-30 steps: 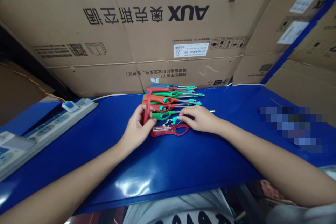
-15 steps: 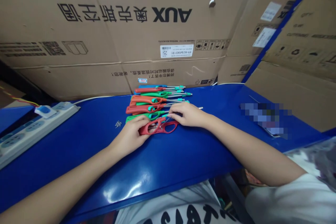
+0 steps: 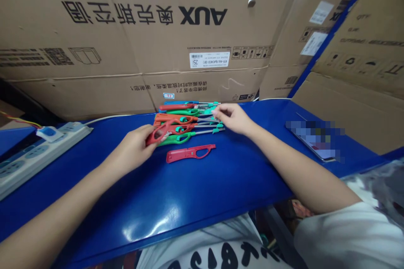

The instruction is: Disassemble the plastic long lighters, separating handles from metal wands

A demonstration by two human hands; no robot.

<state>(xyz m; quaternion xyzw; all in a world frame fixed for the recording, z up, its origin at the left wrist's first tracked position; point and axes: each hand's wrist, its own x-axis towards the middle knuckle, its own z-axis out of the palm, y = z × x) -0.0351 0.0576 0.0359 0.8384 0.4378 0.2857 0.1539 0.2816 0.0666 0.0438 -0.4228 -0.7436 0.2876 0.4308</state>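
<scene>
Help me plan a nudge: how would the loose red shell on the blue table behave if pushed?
The red shell probably slides easily, since the blue table looks glossy. Lying flat, it seems unlikely to roll. Its thin, plastic-looking body suggests it's light.

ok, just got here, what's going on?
A person at a blue table is handling parts of long-necked lighters. The left hand holds a red handle piece. The right hand is at the metal-tipped ends of a row of coloured lighters; whether it grips anything is unclear. A loose red casing half lies on the table in front of the row.
</scene>
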